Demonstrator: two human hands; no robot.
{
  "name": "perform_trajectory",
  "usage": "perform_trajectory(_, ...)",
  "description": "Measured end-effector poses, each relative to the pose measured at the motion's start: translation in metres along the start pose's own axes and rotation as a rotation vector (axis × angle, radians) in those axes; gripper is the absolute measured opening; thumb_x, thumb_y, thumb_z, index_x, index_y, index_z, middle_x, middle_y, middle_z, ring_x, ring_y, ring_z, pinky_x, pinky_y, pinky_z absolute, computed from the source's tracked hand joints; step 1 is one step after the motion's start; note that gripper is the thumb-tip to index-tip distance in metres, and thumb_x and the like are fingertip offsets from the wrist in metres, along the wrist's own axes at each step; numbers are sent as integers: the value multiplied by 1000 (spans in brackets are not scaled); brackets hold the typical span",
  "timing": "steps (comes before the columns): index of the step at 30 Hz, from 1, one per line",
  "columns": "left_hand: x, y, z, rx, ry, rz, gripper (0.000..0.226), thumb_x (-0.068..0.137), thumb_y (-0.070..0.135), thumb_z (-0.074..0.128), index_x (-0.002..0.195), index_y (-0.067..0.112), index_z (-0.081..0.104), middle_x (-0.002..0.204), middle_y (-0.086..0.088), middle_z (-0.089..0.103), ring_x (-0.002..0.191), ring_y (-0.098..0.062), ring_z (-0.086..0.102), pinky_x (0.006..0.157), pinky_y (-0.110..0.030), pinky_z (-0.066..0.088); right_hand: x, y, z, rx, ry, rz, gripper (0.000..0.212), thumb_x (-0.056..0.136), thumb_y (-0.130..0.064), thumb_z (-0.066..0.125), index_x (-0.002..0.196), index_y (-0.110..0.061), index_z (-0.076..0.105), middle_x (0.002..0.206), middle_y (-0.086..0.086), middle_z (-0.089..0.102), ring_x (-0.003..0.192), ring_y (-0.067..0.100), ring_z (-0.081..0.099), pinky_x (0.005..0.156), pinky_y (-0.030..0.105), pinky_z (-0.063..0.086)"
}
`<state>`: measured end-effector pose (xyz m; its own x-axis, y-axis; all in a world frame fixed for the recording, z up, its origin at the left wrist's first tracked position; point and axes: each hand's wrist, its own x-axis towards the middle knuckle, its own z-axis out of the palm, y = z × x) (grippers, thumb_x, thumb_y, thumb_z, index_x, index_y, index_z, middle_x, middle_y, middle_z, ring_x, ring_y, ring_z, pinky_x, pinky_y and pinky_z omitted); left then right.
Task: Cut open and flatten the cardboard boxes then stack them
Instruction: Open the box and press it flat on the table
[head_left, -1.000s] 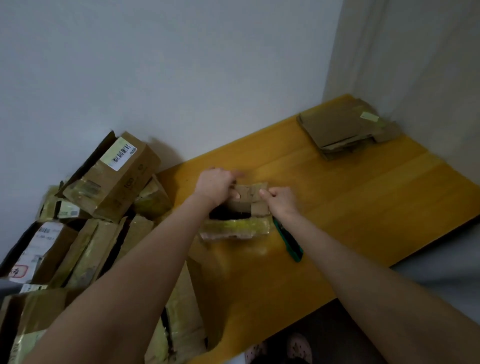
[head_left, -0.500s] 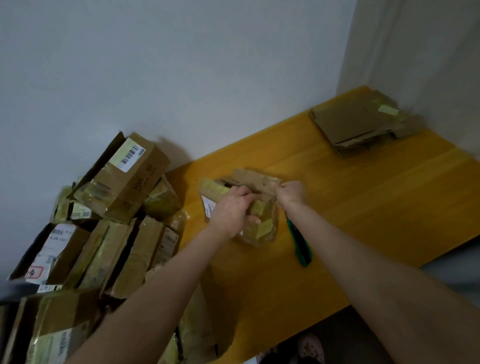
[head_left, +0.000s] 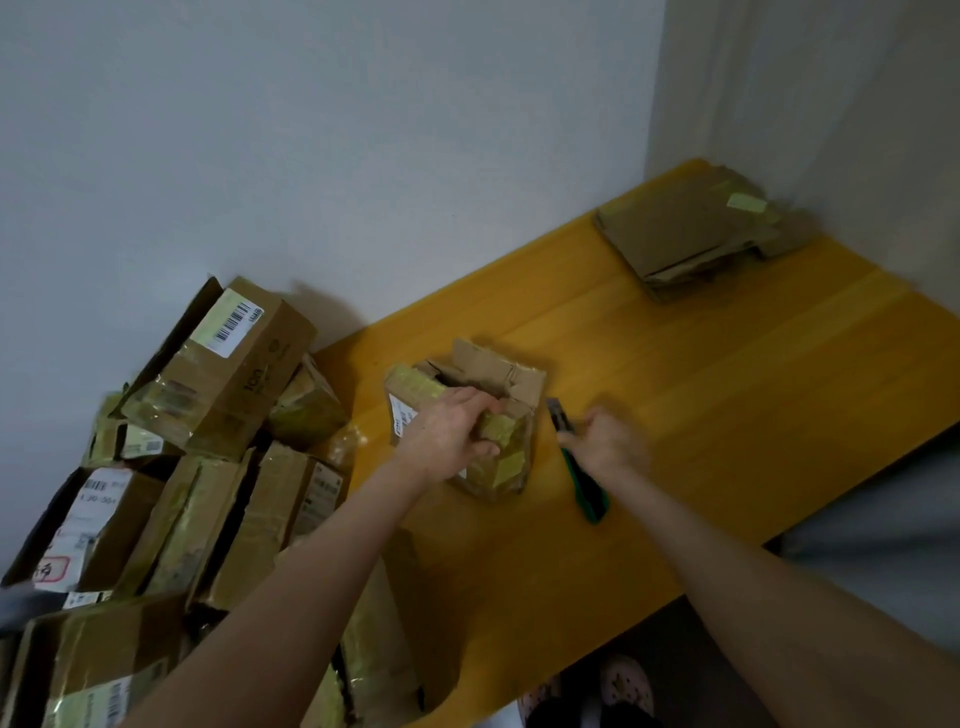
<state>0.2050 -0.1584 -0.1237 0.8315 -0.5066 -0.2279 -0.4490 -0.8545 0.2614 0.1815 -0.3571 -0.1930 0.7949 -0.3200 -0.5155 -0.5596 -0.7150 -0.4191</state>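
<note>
Head: left grip (head_left: 447, 436) curled round box (head_left: 511, 376).

A small brown cardboard box (head_left: 511, 382), bound with yellowish tape, is seen near the middle of the yellow wooden table (head_left: 727, 415), its top flaps open and a white label on its left face. Its near upper edge is gripped by the left hand (head_left: 447, 436). A green-handled utility knife (head_left: 589, 496) is laid flat just right of it, blade end pointing far. A stack of flattened brown cardboard sheets (head_left: 685, 236) is set at the far right corner. A heap of taped, labelled brown boxes (head_left: 223, 374) is piled at the left.
</note>
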Motion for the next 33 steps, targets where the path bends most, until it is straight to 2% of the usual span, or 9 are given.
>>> perform_trajectory(4, 1, 1, 3, -37, -31, -10, 59, 84, 34, 71, 134, 17, 47, 135, -2, 49, 127, -20, 41, 104, -33, 35, -8, 22, 29, -227, -94, 21, 48, 92, -39, 60, 124, -13, 36, 112, 6, 60, 91, 24, 63, 60, 33, 48)
perform_trajectory(7, 0, -1, 3, -48, -53, -17, 61, 82, 35, 72, 135, 14, 48, 135, -4, 47, 127, -21, 41, 107, -33, 34, -5, 28, 38, -188, -100, 30, 34, 97, -32, 53, 121, -9, 49, 89, 2, 58, 72, 18, 59, 54, 28, 43)
perform_trajectory(9, 1, -1, 3, -43, -40, -27, 57, 80, 33, 75, 129, 14, 53, 132, -5, 46, 123, -22, 43, 103, -31, 34, -5, 28, 39, 46, -113, 56, 30, 100, -29, 48, 117, -5, 53, 74, 0, 50, 58, 13, 51, 46, 26, 40)
perform_trajectory(12, 3, 5, 4, -37, -9, -43, 54, 77, 29, 79, 123, 16, 55, 127, -3, 43, 117, -21, 44, 97, -28, 34, -19, 27, 31, 506, -25, 51, 24, 100, -19, 45, 121, -6, 49, 73, 4, 52, 52, 14, 49, 42, 25, 37)
perform_trajectory(15, 4, 11, 5, -28, 18, -63, 54, 75, 28, 80, 122, 16, 57, 125, -3, 42, 114, -21, 44, 97, -29, 35, -46, 34, 12, 708, -21, -142, 16, 97, -13, 48, 113, -14, 47, 66, 2, 50, 42, 8, 45, 39, 23, 39)
perform_trajectory(18, 5, 15, 5, -26, 23, -81, 54, 75, 26, 80, 122, 15, 57, 124, -4, 41, 112, -22, 45, 95, -29, 37, -67, 39, -1, 626, -111, -279, 32, 97, -17, 50, 127, -27, 44, 74, -3, 51, 53, 8, 48, 40, 15, 36)
perform_trajectory(24, 5, 20, 5, -9, 27, -86, 52, 76, 25, 79, 121, 14, 57, 122, -5, 41, 109, -21, 44, 92, -28, 36, -80, 41, 1, 497, -146, -324, 46, 98, -16, 50, 143, -22, 43, 92, -2, 56, 63, 2, 50, 41, 6, 35)
perform_trajectory(30, 6, 25, 7, 13, 90, -106, 50, 72, 23, 82, 116, 13, 59, 119, -5, 44, 108, -21, 44, 92, -32, 41, -79, 30, -1, 462, -150, -339, 44, 96, -17, 50, 140, -22, 48, 91, 2, 62, 63, 10, 52, 49, 20, 44)
perform_trajectory(33, 8, 26, 7, 18, 133, -108, 45, 70, 23, 82, 108, 11, 59, 115, -6, 46, 106, -22, 45, 90, -31, 40, -82, 31, 2, 464, -173, -342, 42, 96, -17, 52, 137, -22, 50, 86, -2, 60, 61, 10, 52, 47, 20, 44)
